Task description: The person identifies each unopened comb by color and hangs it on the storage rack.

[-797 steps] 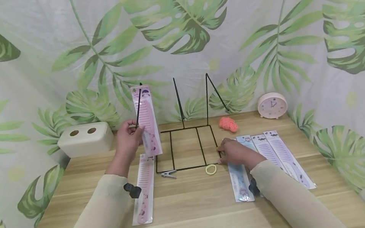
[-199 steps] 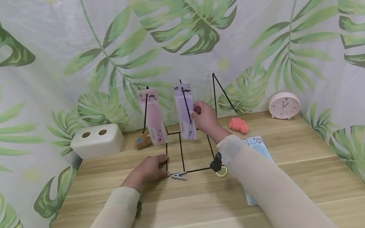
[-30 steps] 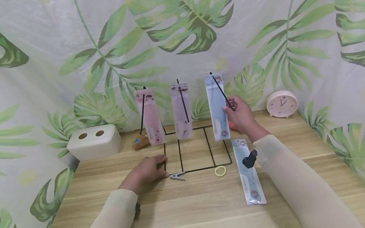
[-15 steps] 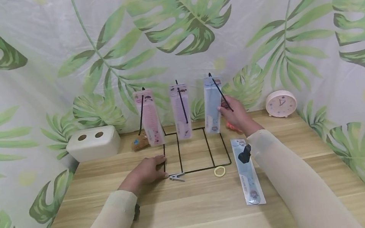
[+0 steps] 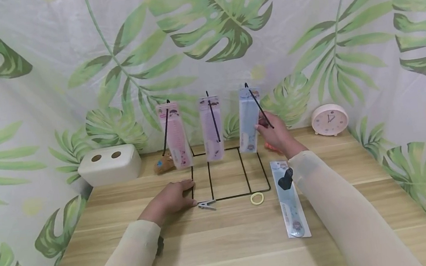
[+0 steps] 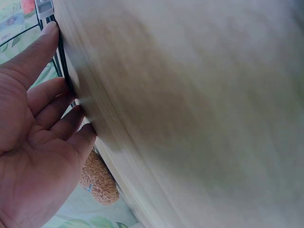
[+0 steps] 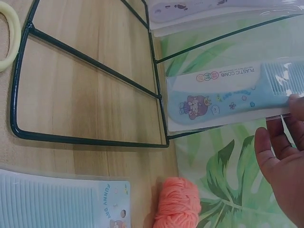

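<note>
My right hand [image 5: 278, 135] pinches the right edge of a blue packaged comb [image 5: 248, 121], thumb in front and fingers behind. This pack hangs at the right hook of a black wire rack [image 5: 210, 176]. The right wrist view shows its printed handle end and part of the teeth. My left hand [image 5: 169, 201] rests at the rack's front left corner, its thumb [image 6: 47, 40] and fingertips touching the base wire. Pink packaged combs [image 5: 178, 144] hang on the left hook and purple ones [image 5: 209, 138] on the middle hook. Another blue packaged comb [image 5: 287, 204] lies on the table, right of the rack.
A grey clip [image 5: 207, 205] and a yellow ring [image 5: 257, 198] lie at the rack's front. Behind are a white two-holed box [image 5: 110, 166], a fuzzy brown item [image 5: 163, 163], coral yarn [image 7: 178, 204] and a pink clock [image 5: 330, 120].
Over the last second my right hand has pushed the blue comb back along the right hook, and it hangs slightly tilted. Earlier that hook was bare. My left hand has stayed at the corner.
</note>
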Tool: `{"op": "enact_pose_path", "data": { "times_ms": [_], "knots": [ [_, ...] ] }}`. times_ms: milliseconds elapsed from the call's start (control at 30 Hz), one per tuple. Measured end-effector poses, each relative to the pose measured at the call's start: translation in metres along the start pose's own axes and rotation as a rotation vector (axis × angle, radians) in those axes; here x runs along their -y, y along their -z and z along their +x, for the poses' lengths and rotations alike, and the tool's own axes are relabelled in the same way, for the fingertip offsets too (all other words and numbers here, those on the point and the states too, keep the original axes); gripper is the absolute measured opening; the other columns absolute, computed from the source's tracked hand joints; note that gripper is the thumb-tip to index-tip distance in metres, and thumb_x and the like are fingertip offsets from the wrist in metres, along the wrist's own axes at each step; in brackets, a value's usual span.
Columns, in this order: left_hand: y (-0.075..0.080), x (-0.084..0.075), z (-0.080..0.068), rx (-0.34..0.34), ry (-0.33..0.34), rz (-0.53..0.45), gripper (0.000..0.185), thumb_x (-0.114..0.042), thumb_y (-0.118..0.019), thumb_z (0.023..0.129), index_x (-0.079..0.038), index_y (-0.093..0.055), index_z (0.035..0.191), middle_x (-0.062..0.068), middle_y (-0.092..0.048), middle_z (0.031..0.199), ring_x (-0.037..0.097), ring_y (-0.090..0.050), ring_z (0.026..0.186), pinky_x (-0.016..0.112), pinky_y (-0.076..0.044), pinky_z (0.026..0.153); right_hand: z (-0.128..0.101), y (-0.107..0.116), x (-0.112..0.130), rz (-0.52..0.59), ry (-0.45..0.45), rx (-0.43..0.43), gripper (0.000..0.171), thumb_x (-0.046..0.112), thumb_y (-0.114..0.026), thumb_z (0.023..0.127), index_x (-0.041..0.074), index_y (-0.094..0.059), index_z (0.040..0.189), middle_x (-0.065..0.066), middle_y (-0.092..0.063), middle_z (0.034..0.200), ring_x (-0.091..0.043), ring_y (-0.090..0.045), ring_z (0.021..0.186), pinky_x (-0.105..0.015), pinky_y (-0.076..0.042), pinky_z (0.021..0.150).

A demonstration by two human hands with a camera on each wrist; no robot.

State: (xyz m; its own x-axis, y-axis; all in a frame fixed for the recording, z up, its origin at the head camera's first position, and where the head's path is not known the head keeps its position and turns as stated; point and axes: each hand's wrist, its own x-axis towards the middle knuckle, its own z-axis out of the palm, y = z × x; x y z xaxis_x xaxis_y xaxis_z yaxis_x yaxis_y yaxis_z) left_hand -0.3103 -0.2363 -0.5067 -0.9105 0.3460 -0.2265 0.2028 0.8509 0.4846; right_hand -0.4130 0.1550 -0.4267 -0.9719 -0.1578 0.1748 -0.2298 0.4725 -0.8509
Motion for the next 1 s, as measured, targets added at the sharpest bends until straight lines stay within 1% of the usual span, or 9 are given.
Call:
{"op": "enact_pose_path", "data": {
  "times_ms": [233, 333, 433, 533, 600, 667, 833, 900, 1000],
  "knots": [
    [0.0, 0.003, 0.0, -0.004, 0.001, -0.007, 0.073, -0.031, -0.081, 0.101, -0.007, -0.051, 0.163, 0.015, -0.04, 0.175, 0.044, -0.035, 0.162, 0.061, -0.032, 0.133, -0.002, 0.0, 0.002, 0.021, -0.01, -0.004, 0.039, 0.019, -0.062, 0.112, 0.004, -0.057, 0.148, -0.021, -0.067, 0.14, -0.038, -0.061, 0.136, -0.057, -0.049, 0.119],
    [-0.001, 0.005, 0.0, -0.007, 0.0, -0.008, 0.074, -0.032, -0.081, 0.101, -0.007, -0.05, 0.163, 0.015, -0.04, 0.175, 0.044, -0.035, 0.162, 0.06, -0.032, 0.133, -0.003, 0.0, -0.001, 0.084, -0.029, -0.025, 0.043, 0.017, -0.065, 0.111, 0.002, -0.054, 0.15, -0.023, -0.064, 0.144, -0.039, -0.06, 0.138, -0.055, -0.048, 0.122],
    [-0.002, 0.005, 0.0, -0.005, 0.004, -0.01, 0.074, -0.033, -0.081, 0.101, -0.008, -0.051, 0.163, 0.014, -0.04, 0.175, 0.043, -0.035, 0.162, 0.06, -0.032, 0.133, -0.011, 0.002, -0.009, 0.131, -0.046, -0.057, 0.05, 0.017, -0.069, 0.108, 0.0, -0.051, 0.151, -0.024, -0.062, 0.147, -0.038, -0.06, 0.137, -0.044, -0.05, 0.12],
    [-0.001, 0.004, 0.0, 0.0, 0.007, -0.014, 0.074, -0.033, -0.081, 0.101, -0.008, -0.051, 0.163, 0.014, -0.04, 0.175, 0.042, -0.035, 0.163, 0.06, -0.031, 0.134, -0.029, 0.005, -0.016, 0.14, -0.064, -0.063, 0.054, 0.018, -0.072, 0.107, -0.003, -0.05, 0.15, -0.024, -0.062, 0.141, -0.036, -0.061, 0.129, -0.035, -0.058, 0.108],
    [0.0, 0.003, -0.001, 0.005, 0.009, -0.016, 0.075, -0.033, -0.081, 0.101, -0.008, -0.05, 0.163, 0.014, -0.04, 0.175, 0.042, -0.035, 0.163, 0.06, -0.031, 0.134, -0.047, 0.005, -0.018, 0.07, -0.059, -0.053, 0.052, 0.021, -0.073, 0.106, -0.004, -0.053, 0.147, -0.023, -0.064, 0.134, -0.034, -0.063, 0.122, -0.032, -0.06, 0.099],
    [0.001, 0.003, -0.002, 0.001, 0.01, -0.014, 0.075, -0.033, -0.081, 0.1, -0.008, -0.049, 0.164, 0.014, -0.04, 0.175, 0.042, -0.035, 0.163, 0.06, -0.031, 0.134, -0.065, 0.003, -0.018, -0.033, -0.045, -0.011, 0.049, 0.024, -0.073, 0.105, -0.004, -0.057, 0.143, -0.023, -0.065, 0.131, -0.035, -0.065, 0.118, -0.038, -0.063, 0.094],
    [0.002, 0.006, -0.002, -0.014, 0.01, 0.003, 0.076, -0.033, -0.081, 0.1, -0.008, -0.049, 0.164, 0.013, -0.04, 0.175, 0.042, -0.035, 0.163, 0.059, -0.031, 0.134, -0.102, -0.007, -0.02, -0.393, -0.016, 0.133, 0.055, 0.034, -0.077, 0.102, -0.004, -0.062, 0.139, -0.026, -0.068, 0.131, -0.04, -0.068, 0.118, -0.056, -0.06, 0.1],
    [0.001, 0.007, -0.001, -0.01, 0.002, 0.005, 0.075, -0.034, -0.081, 0.1, -0.008, -0.049, 0.164, 0.014, -0.04, 0.175, 0.042, -0.035, 0.163, 0.059, -0.031, 0.134, -0.118, -0.011, -0.023, -0.507, -0.048, 0.184, 0.061, 0.035, -0.081, 0.098, -0.005, -0.061, 0.14, -0.026, -0.068, 0.129, -0.04, -0.068, 0.116, -0.058, -0.059, 0.101],
    [-0.001, 0.008, 0.001, -0.002, -0.018, 0.007, 0.075, -0.034, -0.08, 0.101, -0.006, -0.05, 0.163, 0.015, -0.04, 0.175, 0.043, -0.035, 0.162, 0.06, -0.031, 0.134, -0.143, -0.016, -0.029, -0.616, -0.123, 0.252, 0.068, 0.037, -0.086, 0.093, -0.006, -0.061, 0.14, -0.025, -0.065, 0.125, -0.039, -0.067, 0.11, -0.058, -0.059, 0.1]
  ]
}}
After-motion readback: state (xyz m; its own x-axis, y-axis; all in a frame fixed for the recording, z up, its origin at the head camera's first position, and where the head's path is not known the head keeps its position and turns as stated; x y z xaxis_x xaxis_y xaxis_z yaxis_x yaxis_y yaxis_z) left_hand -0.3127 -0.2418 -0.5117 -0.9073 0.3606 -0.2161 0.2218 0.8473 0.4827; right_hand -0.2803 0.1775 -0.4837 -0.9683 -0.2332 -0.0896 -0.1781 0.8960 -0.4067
